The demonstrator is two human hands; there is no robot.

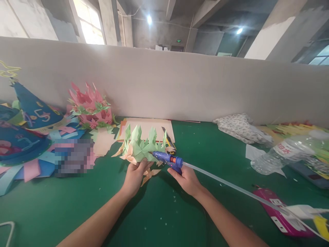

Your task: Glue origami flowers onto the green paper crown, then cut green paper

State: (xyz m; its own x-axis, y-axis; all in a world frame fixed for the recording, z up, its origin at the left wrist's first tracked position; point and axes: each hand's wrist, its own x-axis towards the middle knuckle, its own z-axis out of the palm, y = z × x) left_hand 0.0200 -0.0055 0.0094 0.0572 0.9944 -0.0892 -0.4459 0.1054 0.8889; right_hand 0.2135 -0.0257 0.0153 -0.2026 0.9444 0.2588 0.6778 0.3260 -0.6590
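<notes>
My left hand (135, 175) grips the underside of a green folded-paper flower (140, 144) with pale peach petals, holding it just above the green table (159, 209). My right hand (187, 178) is closed around the handle of a blue glue gun (167, 159). The gun's nozzle points left and touches the flower's lower edge. A long clear glue stick (226, 185) sticks out of the gun's back toward the right.
A pink paper flower (89, 106) stands at the back left beside blue paper cones (33, 109) and paper scraps. A beige board (151, 127) lies behind the green flower. On the right lie a plastic bottle (285, 152), crumpled cloth (239, 127) and a magenta object (280, 212). A grey wall (180, 82) backs the table.
</notes>
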